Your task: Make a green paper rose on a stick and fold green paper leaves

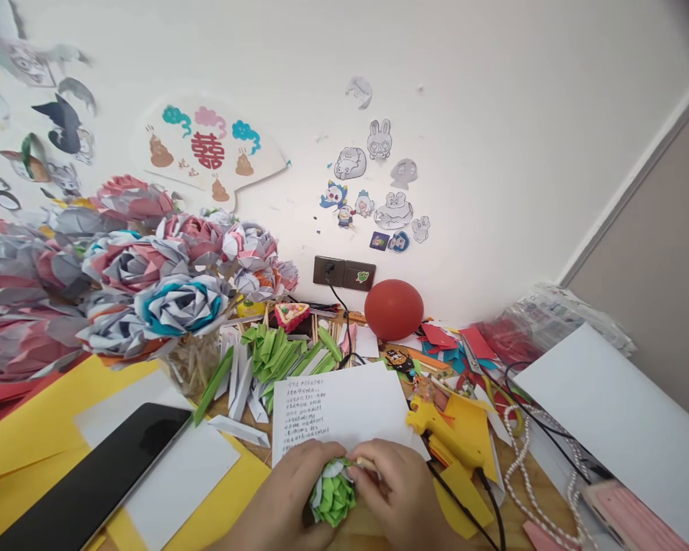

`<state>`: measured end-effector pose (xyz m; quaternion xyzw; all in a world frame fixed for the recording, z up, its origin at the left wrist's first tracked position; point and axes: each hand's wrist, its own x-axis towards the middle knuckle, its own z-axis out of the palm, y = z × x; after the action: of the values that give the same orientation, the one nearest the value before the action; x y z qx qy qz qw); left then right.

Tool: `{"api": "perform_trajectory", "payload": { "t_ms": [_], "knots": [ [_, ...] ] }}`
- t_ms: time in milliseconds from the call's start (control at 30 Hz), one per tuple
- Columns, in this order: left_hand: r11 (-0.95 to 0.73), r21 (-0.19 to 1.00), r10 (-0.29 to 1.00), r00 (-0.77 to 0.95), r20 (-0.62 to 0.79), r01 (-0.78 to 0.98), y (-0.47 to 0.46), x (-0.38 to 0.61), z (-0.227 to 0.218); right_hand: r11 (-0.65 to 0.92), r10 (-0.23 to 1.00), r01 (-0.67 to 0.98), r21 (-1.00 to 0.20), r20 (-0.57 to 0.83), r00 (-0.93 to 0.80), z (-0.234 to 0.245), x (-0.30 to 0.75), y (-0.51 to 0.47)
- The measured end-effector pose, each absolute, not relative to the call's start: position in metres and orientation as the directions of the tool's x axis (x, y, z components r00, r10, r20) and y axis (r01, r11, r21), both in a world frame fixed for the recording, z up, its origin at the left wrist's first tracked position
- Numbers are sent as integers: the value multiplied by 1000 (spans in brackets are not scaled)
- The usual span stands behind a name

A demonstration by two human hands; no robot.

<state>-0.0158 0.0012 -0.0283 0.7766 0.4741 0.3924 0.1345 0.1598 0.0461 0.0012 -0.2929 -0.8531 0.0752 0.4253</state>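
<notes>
Both hands meet low in the middle of the head view around a small folded-paper flower in green and white. My left hand wraps the flower's left side, its fingers curled over the top. At the upper right of the flower, my right hand is closed with thumb and finger pinched by the rim. A small pale piece shows at that pinch, too little of it to name. Behind the hands lies a white sheet with handwriting. Folded green paper strips are heaped just beyond it.
Paper flowers crowd the left side. A black phone lies on yellow and white paper. At right are a yellow glue gun with its cable, scissors, a beaded cord and a white sheet. A red balloon rests against the wall.
</notes>
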Motion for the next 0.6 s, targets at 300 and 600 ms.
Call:
{"api": "perform_trajectory", "payload": {
  "t_ms": [300, 600],
  "knots": [
    [-504, 577, 846, 231, 481, 643, 3, -18, -34, 850, 443, 484, -208, 780, -442, 3, 159, 44],
    [-483, 586, 857, 216, 467, 650, 1, -17, -32, 833, 424, 531, -159, 800, -425, 5, 157, 40]
  ]
}}
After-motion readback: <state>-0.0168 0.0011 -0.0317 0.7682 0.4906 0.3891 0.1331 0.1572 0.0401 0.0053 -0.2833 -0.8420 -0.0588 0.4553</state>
